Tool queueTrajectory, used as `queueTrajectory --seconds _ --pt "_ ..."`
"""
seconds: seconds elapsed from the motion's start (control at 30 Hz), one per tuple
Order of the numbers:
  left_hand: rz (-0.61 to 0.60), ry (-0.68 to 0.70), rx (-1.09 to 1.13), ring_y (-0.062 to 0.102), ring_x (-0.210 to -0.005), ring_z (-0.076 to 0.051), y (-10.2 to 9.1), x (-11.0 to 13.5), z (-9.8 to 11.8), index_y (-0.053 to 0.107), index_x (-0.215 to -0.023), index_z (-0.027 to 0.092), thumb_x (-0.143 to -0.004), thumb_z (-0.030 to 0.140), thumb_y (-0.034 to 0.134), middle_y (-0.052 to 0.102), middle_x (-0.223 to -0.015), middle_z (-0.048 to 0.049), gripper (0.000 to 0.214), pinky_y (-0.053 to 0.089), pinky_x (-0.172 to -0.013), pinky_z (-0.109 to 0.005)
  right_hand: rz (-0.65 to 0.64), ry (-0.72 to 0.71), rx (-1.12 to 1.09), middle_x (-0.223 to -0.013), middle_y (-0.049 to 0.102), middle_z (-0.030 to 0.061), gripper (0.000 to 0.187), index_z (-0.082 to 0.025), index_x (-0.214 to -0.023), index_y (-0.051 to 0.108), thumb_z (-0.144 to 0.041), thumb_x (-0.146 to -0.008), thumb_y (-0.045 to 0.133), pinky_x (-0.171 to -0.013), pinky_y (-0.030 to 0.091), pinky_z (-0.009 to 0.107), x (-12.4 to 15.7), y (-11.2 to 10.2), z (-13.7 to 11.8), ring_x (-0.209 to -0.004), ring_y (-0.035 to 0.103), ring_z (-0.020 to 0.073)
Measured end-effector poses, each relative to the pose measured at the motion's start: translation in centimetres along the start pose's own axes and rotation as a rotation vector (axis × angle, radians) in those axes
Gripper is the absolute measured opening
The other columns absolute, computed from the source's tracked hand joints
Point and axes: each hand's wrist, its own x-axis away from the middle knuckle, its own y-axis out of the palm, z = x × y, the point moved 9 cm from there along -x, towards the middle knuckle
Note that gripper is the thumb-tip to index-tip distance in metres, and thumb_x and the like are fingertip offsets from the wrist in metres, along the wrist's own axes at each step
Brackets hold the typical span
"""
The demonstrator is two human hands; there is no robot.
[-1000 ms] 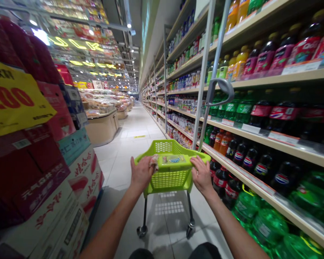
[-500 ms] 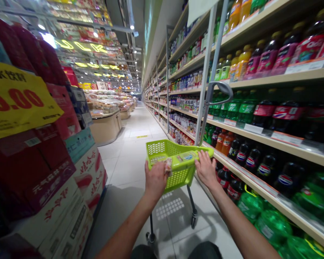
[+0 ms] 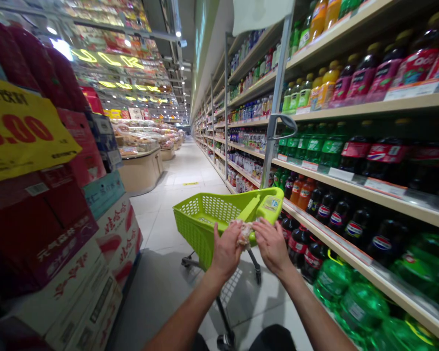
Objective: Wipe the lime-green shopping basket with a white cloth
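Observation:
A crumpled, pale, patterned cloth [image 3: 246,233] is bunched between my two hands at the handle end of a lime-green shopping cart [image 3: 195,234]. My left hand [image 3: 227,251] is closed on the cloth's left side, thumb pointing up. From the right, the fingertips of my right hand [image 3: 272,246] press against the cloth and seem to pinch it; their undersides are hidden. Both hands are right at the cart's handle [image 3: 270,207], which carries a small label. The cart's basket looks bare inside and stands angled to the left.
Shelves of soda bottles [image 3: 336,214] run along the right, with large green bottles [image 3: 364,304] at the bottom. Stacked drink cartons [image 3: 73,292] and a yellow price sign [image 3: 25,129] are close on the left. A counter of packaged goods [image 3: 141,168] stands ahead, beside the tiled aisle [image 3: 190,170].
The cart has swung round, its basket now pointing left. My right hand has left the handle's right part and come inward to the cloth. My left hand has shifted right, still with the cloth.

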Motion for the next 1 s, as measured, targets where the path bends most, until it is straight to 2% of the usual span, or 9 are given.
queueTrajectory --seconds 0.1,0.27,0.4,0.47,0.6,0.67,0.83,0.9,1.0 --pt "-0.024 0.026 0.012 0.049 -0.112 -0.019 1.4 -0.3 0.3 0.048 -0.114 0.020 -0.081 0.018 0.038 0.058 -0.117 -0.0080 0.034 0.009 -0.105 -0.052 0.040 0.031 0.038 -0.105 0.063 0.0051 0.028 -0.022 -0.095 0.061 -0.029 -0.084 0.037 -0.098 0.023 0.051 0.5 -1.3 0.7 -0.110 0.050 0.0226" --pt "0.034 -0.259 0.022 0.055 -0.104 -0.021 2.3 0.5 -4.2 0.050 -0.109 0.019 -0.082 0.018 0.037 0.061 -0.111 -0.0092 0.030 0.015 -0.101 -0.058 0.063 0.065 0.166 -0.106 0.062 0.0053 0.027 -0.021 -0.093 0.061 -0.024 -0.083 0.037 -0.097 0.023 0.051 1.0 -2.4 1.9 -0.111 0.047 0.0244" --pt "0.007 -0.119 0.060 0.048 -0.114 -0.019 3.5 0.6 -1.2 0.046 -0.115 0.019 -0.082 0.016 0.038 0.057 -0.117 -0.0088 0.034 0.013 -0.103 -0.056 0.043 0.023 0.257 -0.102 0.063 0.0045 0.023 -0.022 -0.093 0.062 -0.026 -0.079 0.044 -0.096 0.023 0.050 1.0 -2.8 1.7 -0.109 0.045 0.0253" --pt "-0.008 -0.105 0.054 0.047 -0.114 -0.019 3.8 0.9 -0.9 0.045 -0.116 0.020 -0.082 0.015 0.039 0.056 -0.119 -0.0087 0.036 0.011 -0.104 -0.056 0.005 0.012 0.295 -0.103 0.062 0.0036 0.023 -0.023 -0.095 0.062 -0.028 -0.078 0.047 -0.097 0.022 0.052 1.1 -3.1 2.2 -0.109 0.045 0.0251" --pt "0.013 -0.321 -0.045 0.053 -0.108 -0.024 3.4 2.4 -5.0 0.051 -0.110 0.020 -0.081 0.015 0.040 0.059 -0.114 -0.0118 0.032 0.013 -0.100 -0.062 -0.049 0.048 0.368 -0.106 0.062 0.0036 0.024 -0.024 -0.098 0.061 -0.027 -0.080 0.044 -0.097 0.017 0.057 1.1 -3.9 3.0 -0.111 0.044 0.0256" --pt "0.006 -0.324 -0.078 0.052 -0.108 -0.025 3.7 2.6 -5.3 0.052 -0.110 0.019 -0.082 0.016 0.040 0.059 -0.113 -0.0120 0.031 0.014 -0.099 -0.063 -0.093 0.048 0.386 -0.106 0.062 0.0046 0.025 -0.023 -0.098 0.060 -0.026 -0.081 0.043 -0.097 0.013 0.059 1.1 -3.2 2.2 -0.113 0.044 0.0264" --pt "-0.033 -0.075 -0.056 0.047 -0.115 -0.019 5.3 2.4 -1.8 0.049 -0.114 0.023 -0.083 0.017 0.040 0.056 -0.119 -0.0068 0.033 0.008 -0.104 -0.057 -0.325 0.019 0.394 -0.117 0.057 0.0083 0.031 -0.017 -0.108 0.056 -0.026 -0.082 0.042 -0.101 0.011 0.056 1.6 1.1 -0.8 -0.117 0.041 0.0254" --pt "-0.043 -0.090 -0.086 0.048 -0.114 -0.019 4.9 3.3 -3.5 0.051 -0.113 0.024 -0.084 0.017 0.039 0.057 -0.118 -0.0054 0.032 0.006 -0.104 -0.056 -0.353 0.047 0.429 -0.121 0.054 0.0089 0.035 -0.015 -0.113 0.053 -0.024 -0.082 0.040 -0.102 0.010 0.055 2.1 1.7 -0.6 -0.120 0.038 0.0256" --pt "-0.013 -0.252 -0.201 0.050 -0.112 -0.022 3.1 5.4 -8.9 0.053 -0.110 0.023 -0.084 0.017 0.039 0.059 -0.115 -0.0066 0.031 0.005 -0.104 -0.056 -0.345 0.054 0.488 -0.129 0.046 0.0100 0.041 -0.013 -0.120 0.048 -0.021 -0.081 0.040 -0.102 0.009 0.055 2.8 2.0 0.1 -0.125 0.030 0.0266"
